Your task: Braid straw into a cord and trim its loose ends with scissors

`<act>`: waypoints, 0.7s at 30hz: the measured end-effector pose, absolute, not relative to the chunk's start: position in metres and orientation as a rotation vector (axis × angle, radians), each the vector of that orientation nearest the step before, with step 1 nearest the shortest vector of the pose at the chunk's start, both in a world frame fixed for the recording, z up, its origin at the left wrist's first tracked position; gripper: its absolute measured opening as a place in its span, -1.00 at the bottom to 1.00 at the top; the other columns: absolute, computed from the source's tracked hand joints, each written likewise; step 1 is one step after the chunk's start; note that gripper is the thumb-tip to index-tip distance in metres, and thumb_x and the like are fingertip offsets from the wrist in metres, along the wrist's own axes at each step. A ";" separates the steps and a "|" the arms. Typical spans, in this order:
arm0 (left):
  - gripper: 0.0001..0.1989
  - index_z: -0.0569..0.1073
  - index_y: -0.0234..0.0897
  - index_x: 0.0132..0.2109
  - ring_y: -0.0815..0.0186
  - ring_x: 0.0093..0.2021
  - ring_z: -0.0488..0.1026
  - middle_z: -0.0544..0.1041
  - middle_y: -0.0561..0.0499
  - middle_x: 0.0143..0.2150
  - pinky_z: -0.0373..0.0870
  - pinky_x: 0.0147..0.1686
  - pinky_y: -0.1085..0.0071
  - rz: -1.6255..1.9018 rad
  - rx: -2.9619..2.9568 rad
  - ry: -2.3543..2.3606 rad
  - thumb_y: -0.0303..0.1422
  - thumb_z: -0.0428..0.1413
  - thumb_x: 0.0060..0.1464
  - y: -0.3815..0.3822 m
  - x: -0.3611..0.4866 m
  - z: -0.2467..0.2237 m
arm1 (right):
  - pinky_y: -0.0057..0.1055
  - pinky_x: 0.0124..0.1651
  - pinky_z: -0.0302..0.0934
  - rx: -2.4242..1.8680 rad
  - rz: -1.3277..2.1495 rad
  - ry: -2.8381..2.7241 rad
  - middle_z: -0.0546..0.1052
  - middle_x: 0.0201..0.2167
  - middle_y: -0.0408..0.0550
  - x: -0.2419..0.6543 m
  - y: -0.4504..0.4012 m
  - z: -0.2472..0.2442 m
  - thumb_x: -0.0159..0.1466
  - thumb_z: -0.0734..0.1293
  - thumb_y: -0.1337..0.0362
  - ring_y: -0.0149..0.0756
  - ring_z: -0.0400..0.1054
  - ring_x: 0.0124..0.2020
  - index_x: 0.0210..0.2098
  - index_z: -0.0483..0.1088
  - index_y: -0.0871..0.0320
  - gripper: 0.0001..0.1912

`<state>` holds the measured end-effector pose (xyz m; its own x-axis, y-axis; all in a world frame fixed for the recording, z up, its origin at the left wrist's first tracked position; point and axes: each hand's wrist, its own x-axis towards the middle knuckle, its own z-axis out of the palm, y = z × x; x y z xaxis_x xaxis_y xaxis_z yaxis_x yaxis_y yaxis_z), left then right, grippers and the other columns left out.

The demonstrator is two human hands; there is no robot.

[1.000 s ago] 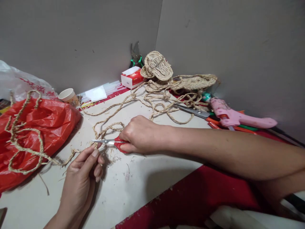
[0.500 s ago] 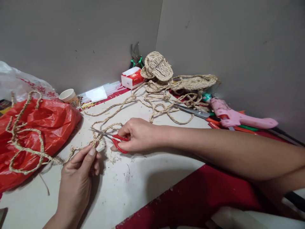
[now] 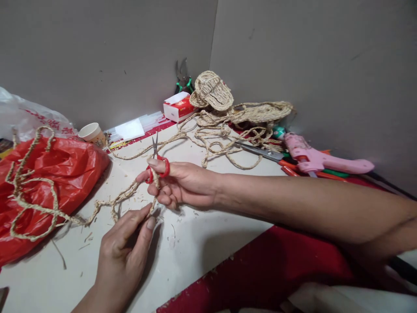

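Observation:
Small red-handled scissors (image 3: 155, 145) point upward in my right hand (image 3: 177, 182), whose fingers are in and around the handles. A braided straw rope (image 3: 125, 193) runs from the red plastic bag at the left to the same fingers, which also hold a piece of it. Just below, my left hand (image 3: 125, 248) pinches the lower end of that rope piece between thumb and forefinger. More loose rope (image 3: 216, 150) lies in loops behind my right hand, on the white board (image 3: 182, 269).
The red bag (image 3: 74, 165) fills the left, beside a paper cup (image 3: 93, 134). At the back are a tissue box (image 3: 178, 108), pruning shears (image 3: 183, 78) and coiled rope (image 3: 213, 91). A pink glue gun (image 3: 317, 160) and large scissors (image 3: 263, 152) lie at the right.
The scissors have turned from pointing left at the rope to pointing up. My right hand has rotated and taken hold of rope; my left hand has moved right and slightly down.

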<state>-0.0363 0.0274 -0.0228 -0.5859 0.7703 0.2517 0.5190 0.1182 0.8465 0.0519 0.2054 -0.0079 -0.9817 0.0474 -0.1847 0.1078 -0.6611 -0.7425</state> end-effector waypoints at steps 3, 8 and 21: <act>-0.72 0.65 -0.09 -0.10 0.08 -0.12 0.52 0.63 -0.14 -0.13 0.33 0.00 0.25 1.449 1.081 2.144 -0.27 0.27 -0.03 0.027 -0.037 -0.023 | -0.64 -0.64 0.04 0.224 -2.864 1.324 0.24 -0.61 -0.32 0.055 0.205 -0.003 0.29 0.27 0.01 -0.61 0.07 -0.69 -0.26 0.34 0.20 -0.66; -0.77 0.64 -0.12 -0.15 0.10 -0.10 0.51 0.62 -0.11 -0.15 0.32 -0.02 0.27 1.356 1.101 2.123 -0.19 0.15 0.12 0.026 -0.037 -0.026 | -0.63 -0.66 -0.08 0.188 -2.881 1.453 0.10 -0.68 -0.37 0.056 0.205 0.000 0.25 0.28 -0.05 -0.60 -0.16 -0.70 -0.39 0.29 0.18 -0.61; -0.92 0.65 -0.06 -0.34 0.16 -0.19 0.50 0.61 -0.07 -0.22 0.33 -0.02 0.30 1.471 1.322 2.248 -0.37 0.28 -0.04 0.020 -0.030 -0.016 | -0.64 -0.70 -0.15 0.169 -2.904 1.655 -0.05 -0.76 -0.42 0.058 0.204 0.001 0.21 0.31 -0.07 -0.60 -0.28 -0.72 -0.50 0.24 0.18 -0.57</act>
